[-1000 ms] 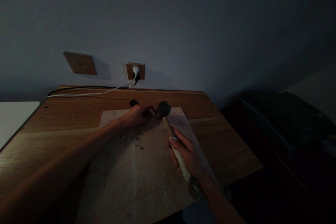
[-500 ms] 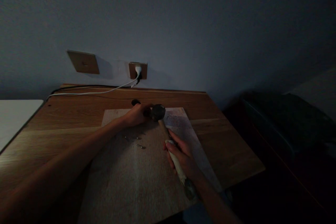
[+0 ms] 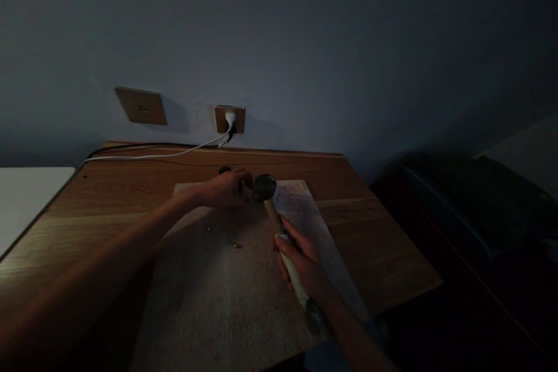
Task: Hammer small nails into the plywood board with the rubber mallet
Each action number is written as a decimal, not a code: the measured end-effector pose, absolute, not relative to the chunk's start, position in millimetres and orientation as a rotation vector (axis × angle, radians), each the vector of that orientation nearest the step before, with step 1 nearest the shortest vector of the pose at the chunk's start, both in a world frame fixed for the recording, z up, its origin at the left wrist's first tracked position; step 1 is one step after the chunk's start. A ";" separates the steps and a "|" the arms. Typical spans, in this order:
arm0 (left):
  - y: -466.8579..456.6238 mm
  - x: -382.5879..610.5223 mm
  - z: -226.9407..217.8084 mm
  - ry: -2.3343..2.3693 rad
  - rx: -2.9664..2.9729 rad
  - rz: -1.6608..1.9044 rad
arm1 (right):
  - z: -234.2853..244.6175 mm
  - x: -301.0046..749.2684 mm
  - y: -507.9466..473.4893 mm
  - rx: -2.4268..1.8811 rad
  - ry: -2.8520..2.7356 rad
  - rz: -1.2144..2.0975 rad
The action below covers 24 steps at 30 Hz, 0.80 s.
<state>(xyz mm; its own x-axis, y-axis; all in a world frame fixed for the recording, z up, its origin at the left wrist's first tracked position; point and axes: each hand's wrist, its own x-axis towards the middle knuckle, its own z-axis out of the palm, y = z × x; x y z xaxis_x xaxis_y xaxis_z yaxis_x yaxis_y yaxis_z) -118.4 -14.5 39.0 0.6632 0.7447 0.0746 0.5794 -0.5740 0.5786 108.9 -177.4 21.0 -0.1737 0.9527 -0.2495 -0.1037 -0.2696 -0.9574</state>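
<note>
My right hand (image 3: 305, 260) is wrapped round the pale-covered handle of a hammer (image 3: 264, 187), whose dark round head points away from me over the far part of a flat wooden board (image 3: 204, 308). Just left of that head, my left hand (image 3: 227, 188) has its fingers curled together above the board. What they pinch, if anything, is hidden in the dim light. On the board nearer me lie a few small metal pieces like nails or screws (image 3: 236, 245), partly in the left hand's shadow.
The board rests on a wooden table (image 3: 383, 244) against a wall. A white cable (image 3: 174, 155) and a black one run along its back edge to a wall socket (image 3: 222, 118). A white surface (image 3: 30, 197) adjoins at left; a dark bulky object (image 3: 475, 203) stands at right.
My left hand has pulled slightly back left and up from the hammer head, its shadow now falling over the small metal pieces. The hammer and right hand have hardly moved.
</note>
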 end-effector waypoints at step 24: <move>-17.6 -127.3 50.1 0.907 2.566 0.263 | 25.1 109.8 -177.2 -1.230 -1.068 1.569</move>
